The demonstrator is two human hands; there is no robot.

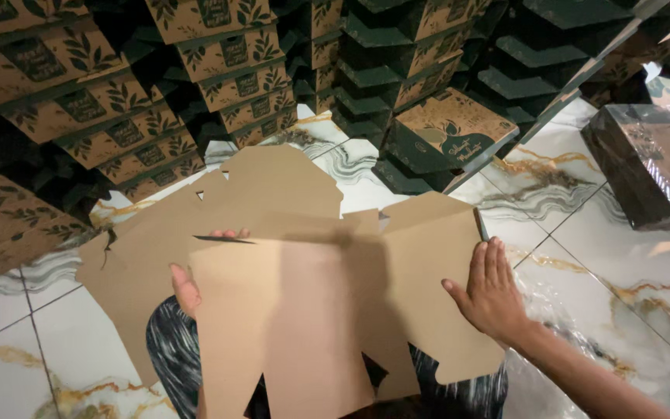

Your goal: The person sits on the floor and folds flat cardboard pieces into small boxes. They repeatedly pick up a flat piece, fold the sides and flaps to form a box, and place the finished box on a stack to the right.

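Two hands, left [188, 289], right [494, 291], on one flat cardboard blank [304, 310]

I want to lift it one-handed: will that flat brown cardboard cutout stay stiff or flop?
The cardboard cutout looks thin and wide, so it probably sags at its creases. Likely light. The left hand and right hand both steady it.

Flat brown die-cut cardboard box blank [312, 310], unfolded, plain side up, flaps spread, lies over the lap above the marble tile floor [630, 256]; more blanks [195, 225] beneath it, toward its far-left edge.
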